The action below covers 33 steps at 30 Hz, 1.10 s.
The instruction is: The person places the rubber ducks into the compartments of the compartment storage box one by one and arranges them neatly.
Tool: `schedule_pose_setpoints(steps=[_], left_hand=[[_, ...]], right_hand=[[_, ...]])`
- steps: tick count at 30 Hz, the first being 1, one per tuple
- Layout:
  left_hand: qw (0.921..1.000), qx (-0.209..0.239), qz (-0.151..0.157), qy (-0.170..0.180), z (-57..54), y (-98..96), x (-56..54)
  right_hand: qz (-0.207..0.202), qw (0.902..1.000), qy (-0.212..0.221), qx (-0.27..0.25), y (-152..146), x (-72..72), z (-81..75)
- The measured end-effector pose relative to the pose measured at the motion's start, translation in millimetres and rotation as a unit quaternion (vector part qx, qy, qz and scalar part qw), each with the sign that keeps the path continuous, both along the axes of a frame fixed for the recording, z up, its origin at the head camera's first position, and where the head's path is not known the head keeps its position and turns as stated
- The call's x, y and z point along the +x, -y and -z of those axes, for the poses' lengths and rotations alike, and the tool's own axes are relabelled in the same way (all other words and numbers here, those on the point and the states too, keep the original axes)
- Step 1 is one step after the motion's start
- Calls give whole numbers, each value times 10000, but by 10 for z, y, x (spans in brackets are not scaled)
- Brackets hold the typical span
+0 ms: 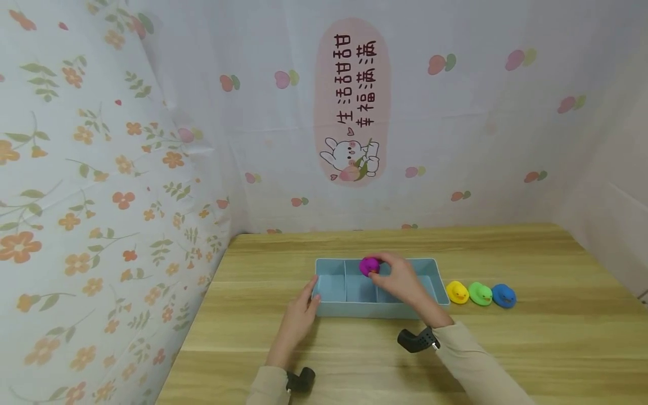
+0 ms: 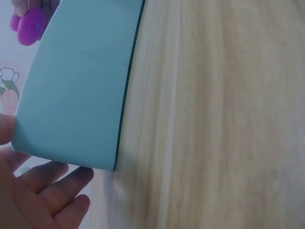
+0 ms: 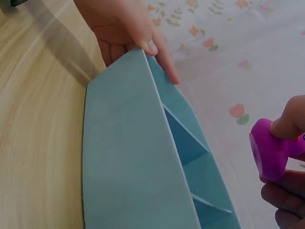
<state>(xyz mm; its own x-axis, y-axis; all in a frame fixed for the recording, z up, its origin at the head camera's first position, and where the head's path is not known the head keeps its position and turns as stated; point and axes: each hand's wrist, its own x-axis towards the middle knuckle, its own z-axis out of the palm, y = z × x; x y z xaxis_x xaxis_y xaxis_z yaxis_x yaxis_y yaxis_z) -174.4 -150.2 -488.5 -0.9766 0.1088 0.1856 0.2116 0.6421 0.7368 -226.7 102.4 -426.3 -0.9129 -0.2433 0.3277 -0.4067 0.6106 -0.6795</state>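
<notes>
My right hand (image 1: 403, 280) pinches a magenta toy duck (image 1: 369, 266) between thumb and fingers. In the head view the duck overlaps the second compartment from the left of a light blue divided box (image 1: 364, 310). The right wrist view shows the duck's flat underside (image 3: 256, 152) turned toward the box. At the box's left end is my left hand (image 1: 300, 313), its thumb at the near corner of the rim and its fairly straight fingers touching the end wall. The left wrist view shows several fingers (image 2: 59, 191) spread along that end.
Right of the box, a yellow duck (image 1: 458, 292), a green duck (image 1: 480, 294) and a blue duck (image 1: 504, 296) sit in a row on the wooden table (image 1: 567, 349). Behind the table hangs a printed cloth (image 1: 455, 140), with a floral one (image 1: 101, 225) on the left.
</notes>
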Motion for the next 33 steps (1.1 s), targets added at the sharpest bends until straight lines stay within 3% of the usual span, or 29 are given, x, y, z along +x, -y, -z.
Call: schedule_pose_setpoints(steps=[33], left_hand=[[9998,80,-78,-160,26,-10,3]], right_hand=[[-510,9985,178,116,488,-36,0]])
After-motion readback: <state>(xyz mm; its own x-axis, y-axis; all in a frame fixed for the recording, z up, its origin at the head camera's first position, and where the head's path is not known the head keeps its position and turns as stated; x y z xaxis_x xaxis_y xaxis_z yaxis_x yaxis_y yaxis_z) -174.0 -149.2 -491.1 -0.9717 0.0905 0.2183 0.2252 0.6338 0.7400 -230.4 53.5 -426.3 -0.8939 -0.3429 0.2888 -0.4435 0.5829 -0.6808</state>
